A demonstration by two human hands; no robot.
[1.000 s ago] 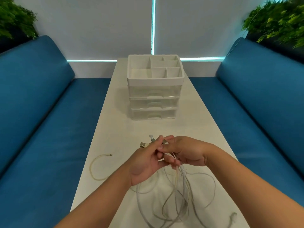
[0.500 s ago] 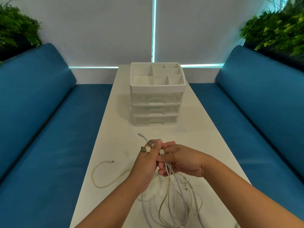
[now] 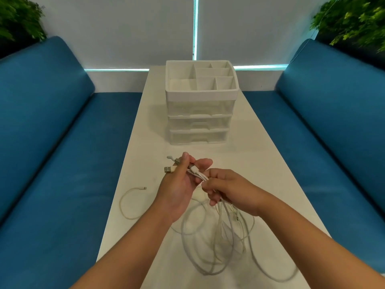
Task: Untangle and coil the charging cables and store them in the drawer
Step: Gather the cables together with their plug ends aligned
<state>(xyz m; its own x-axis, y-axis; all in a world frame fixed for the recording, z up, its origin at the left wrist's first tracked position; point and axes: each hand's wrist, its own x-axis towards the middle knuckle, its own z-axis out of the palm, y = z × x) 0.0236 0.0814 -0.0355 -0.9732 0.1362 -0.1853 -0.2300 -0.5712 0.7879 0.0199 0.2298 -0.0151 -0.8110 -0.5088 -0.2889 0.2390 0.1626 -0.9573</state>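
Head view: the left hand [image 3: 177,190] pinches the plug ends, the right hand [image 3: 226,190] curls round the charging cables [image 3: 218,236] hanging onto the table [image 3: 260,155]. Pulling hard could tighten the knots (the drawer unit [image 3: 199,122] sits shut).

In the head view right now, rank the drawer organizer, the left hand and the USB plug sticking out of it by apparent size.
1. Drawer organizer, largest, although it stands farther from the camera.
2. Left hand, gripping the cable ends.
3. USB plug, by far the smallest.
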